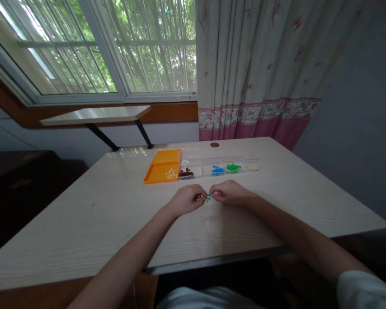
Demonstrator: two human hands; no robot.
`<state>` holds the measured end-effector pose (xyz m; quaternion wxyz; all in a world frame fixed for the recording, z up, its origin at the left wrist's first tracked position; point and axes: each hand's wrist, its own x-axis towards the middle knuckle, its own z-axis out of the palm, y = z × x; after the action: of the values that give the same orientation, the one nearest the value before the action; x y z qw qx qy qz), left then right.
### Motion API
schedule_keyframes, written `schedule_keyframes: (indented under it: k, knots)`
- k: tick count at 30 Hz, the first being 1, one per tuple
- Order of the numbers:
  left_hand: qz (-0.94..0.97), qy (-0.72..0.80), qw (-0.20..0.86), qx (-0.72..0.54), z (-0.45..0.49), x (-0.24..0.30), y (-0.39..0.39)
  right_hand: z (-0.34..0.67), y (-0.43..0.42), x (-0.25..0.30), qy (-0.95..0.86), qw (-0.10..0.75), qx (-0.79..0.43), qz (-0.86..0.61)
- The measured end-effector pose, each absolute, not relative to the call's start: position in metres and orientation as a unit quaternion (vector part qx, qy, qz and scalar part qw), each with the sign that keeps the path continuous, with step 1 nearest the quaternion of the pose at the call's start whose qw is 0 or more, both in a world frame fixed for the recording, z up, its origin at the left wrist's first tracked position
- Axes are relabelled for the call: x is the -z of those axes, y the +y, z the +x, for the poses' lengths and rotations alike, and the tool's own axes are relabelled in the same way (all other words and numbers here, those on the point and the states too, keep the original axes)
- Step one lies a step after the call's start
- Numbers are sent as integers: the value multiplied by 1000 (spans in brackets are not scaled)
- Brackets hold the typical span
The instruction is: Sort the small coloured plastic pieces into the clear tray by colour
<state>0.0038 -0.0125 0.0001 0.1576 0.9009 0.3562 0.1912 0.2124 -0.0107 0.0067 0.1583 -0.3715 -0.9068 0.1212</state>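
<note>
Between my two hands, just above the table, is a small cluster of green, blue and yellow plastic pieces. My left hand pinches its left side with thumb and forefinger. From the right, the fingertips of my right hand are pressed together at the cluster's upper right edge. Whether a separate small piece sits in the right fingertips is too small to tell. Behind the hands stand clear trays holding dark brown pieces, blue pieces, green pieces and a few yellow pieces.
An orange tray with white pieces lies left of the clear trays. The pale wooden table carries a raised shelf on black brackets at the back left. A round cable-hole cover sits near the back edge, before the curtain.
</note>
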Motion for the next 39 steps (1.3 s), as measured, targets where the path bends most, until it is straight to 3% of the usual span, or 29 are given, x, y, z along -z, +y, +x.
schedule_keyframes:
  k: [8, 21, 27, 34, 39]
  knots:
    - [888, 360, 137, -251, 5, 1, -14, 209, -10, -2, -890, 189, -131, -394]
    - [877, 347, 65, -326, 4, 0, -16, 199, -3, 14, -792, 312, -351, -389]
    - [879, 346, 61, -323, 4, 0, -16, 196, -2, 15, -750, 326, -420, -394]
    - [873, 357, 74, -323, 2, -6, -15, 202, -2, 8, -788, 335, -300, -421]
    - [891, 360, 97, -257, -1, -5, -14, 208, -3, 3, -823, 284, -184, -456]
